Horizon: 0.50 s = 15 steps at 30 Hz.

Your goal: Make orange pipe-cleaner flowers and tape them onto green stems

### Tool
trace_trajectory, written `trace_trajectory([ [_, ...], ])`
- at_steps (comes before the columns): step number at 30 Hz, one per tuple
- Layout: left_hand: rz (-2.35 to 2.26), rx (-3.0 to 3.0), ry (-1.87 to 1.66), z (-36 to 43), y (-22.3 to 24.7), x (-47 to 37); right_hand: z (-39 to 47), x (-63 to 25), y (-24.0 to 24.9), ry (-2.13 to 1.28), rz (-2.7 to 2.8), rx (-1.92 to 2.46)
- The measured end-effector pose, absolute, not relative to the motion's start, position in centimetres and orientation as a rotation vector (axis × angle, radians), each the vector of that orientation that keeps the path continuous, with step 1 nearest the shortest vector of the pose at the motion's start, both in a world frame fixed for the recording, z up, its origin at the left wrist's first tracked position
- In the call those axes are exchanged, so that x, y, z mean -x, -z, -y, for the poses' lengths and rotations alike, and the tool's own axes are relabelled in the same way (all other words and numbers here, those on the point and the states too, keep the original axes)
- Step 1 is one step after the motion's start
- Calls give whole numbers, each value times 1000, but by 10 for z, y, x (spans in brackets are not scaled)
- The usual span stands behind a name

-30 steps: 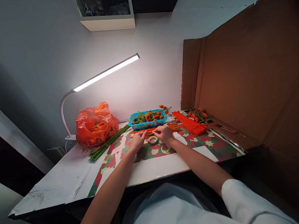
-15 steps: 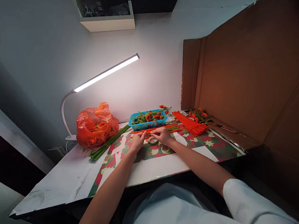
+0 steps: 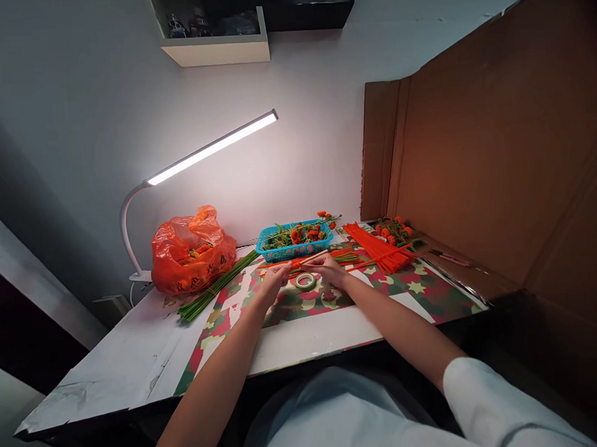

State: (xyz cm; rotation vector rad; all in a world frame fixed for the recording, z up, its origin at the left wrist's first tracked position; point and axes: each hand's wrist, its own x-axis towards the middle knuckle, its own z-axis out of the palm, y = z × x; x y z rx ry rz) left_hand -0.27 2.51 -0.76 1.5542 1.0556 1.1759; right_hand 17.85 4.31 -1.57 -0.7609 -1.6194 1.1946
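My left hand is closed, fingertips pinching an orange pipe cleaner at a short bright orange part between the hands. Just to the right, my right hand is also closed, with a thin pale wooden stick showing slanted above its fingers. An orange pipe cleaner stretches out to the right of that hand; whether it is held there I cannot tell. Between and below the hands lies a roll of green tape on the table. Behind the fingers are more orange pipe cleaners and green stems.
A blue basket of orange flowers stands behind my hands. To the left are green stems, an orange plastic bag and a lamp. Orange pipe cleaners, more flowers and a cardboard wall are right.
The pale stick now shows above my right hand, which has turned slightly. The orange pipe cleaner on the right sits lower by that hand. My left hand stays almost in place.
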Motion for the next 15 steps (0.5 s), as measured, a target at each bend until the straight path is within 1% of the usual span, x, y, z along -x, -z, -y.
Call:
trace_trajectory([
  [4,-1051,-1758,-1040,-25,6,11,-42,-188,8,-1231,1730,802],
  [8,-1117,-2023,-904,-23,4,16,-43,-192,6,-1237,1822,949],
  [12,-1236,-2211,-790,-18,1,14,-45,-192,11,-1108,1896,1037],
  [15,-1335,-2284,-792,-17,0,12,-47,-191,16,-967,1912,1075],
])
